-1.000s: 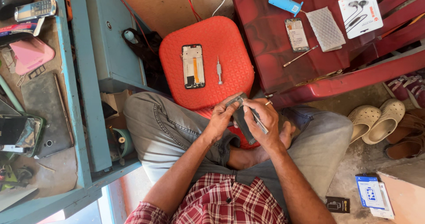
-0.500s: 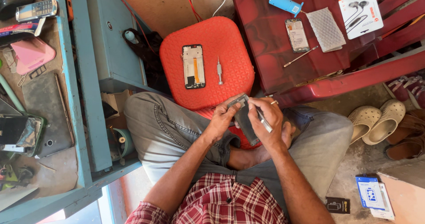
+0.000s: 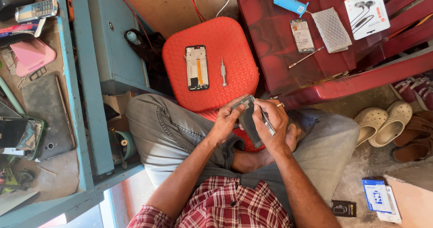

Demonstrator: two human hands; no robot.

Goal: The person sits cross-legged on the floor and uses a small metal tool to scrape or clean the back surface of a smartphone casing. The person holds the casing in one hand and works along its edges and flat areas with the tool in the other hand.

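Note:
I sit cross-legged over a red plastic stool [image 3: 234, 38]. My left hand [image 3: 228, 117] grips the left edge of a dark phone panel [image 3: 249, 119] held above my lap. My right hand [image 3: 272, 119], with a ring on one finger, holds the panel's right side and a thin metal tool [image 3: 268, 123] laid along it. On the stool lie an opened phone frame [image 3: 196, 68] and a small screwdriver [image 3: 223, 71].
A dark red chair [image 3: 361, 81] at right carries a second phone [image 3: 301, 35], a blue cylinder [image 3: 290, 3], a white pad [image 3: 332, 29], an earphone pack [image 3: 366, 10] and a thin probe [image 3: 306, 57]. A blue workbench [image 3: 81, 133] with clutter stands left. Sandals [image 3: 383, 122] lie right.
My right hand has shifted slightly up along the panel, its fingers curling over the top edge. The left hand stays on the panel's left side.

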